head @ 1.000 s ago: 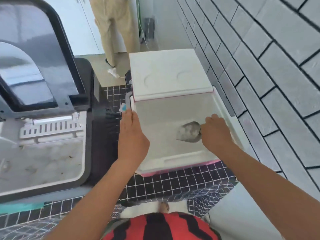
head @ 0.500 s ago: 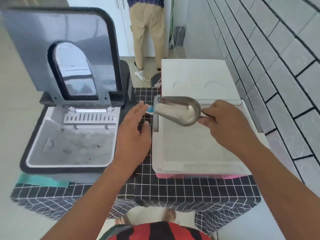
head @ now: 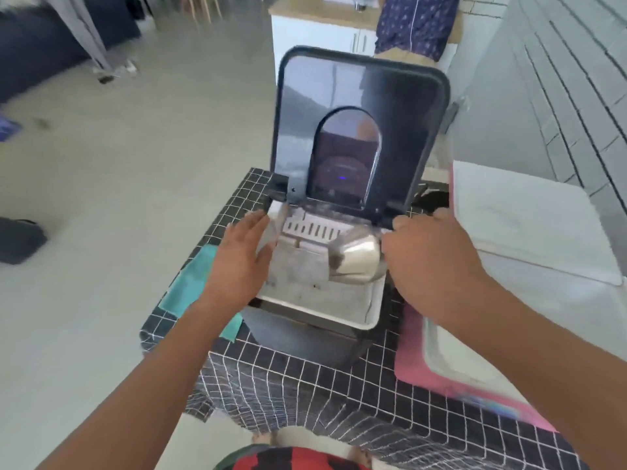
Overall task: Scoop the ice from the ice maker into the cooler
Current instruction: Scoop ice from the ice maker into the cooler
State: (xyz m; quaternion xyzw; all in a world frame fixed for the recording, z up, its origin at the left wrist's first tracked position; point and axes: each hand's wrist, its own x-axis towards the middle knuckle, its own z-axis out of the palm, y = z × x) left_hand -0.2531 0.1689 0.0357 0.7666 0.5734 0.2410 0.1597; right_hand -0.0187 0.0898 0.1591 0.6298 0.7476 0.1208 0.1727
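Note:
The dark ice maker (head: 305,337) stands in the middle with its lid (head: 359,130) raised upright. Its white ice bin (head: 315,300) lies open below. My right hand (head: 431,262) grips the handle of a metal scoop (head: 356,262), whose bowl is down inside the bin, pointing left. My left hand (head: 241,262) rests with fingers spread on the bin's left rim. The white foam cooler (head: 529,239) with a pink base stands to the right, partly hidden by my right arm.
A black checked cloth (head: 322,385) covers the small table. A teal rag (head: 193,286) lies left of the ice maker. A grey tiled wall (head: 559,96) runs on the right. A person (head: 417,25) stands at a white cabinet behind.
My right hand carried the scoop out of the cooler and left into the ice maker's bin. My left hand left the cooler's edge for the bin's left rim. My view turned left.

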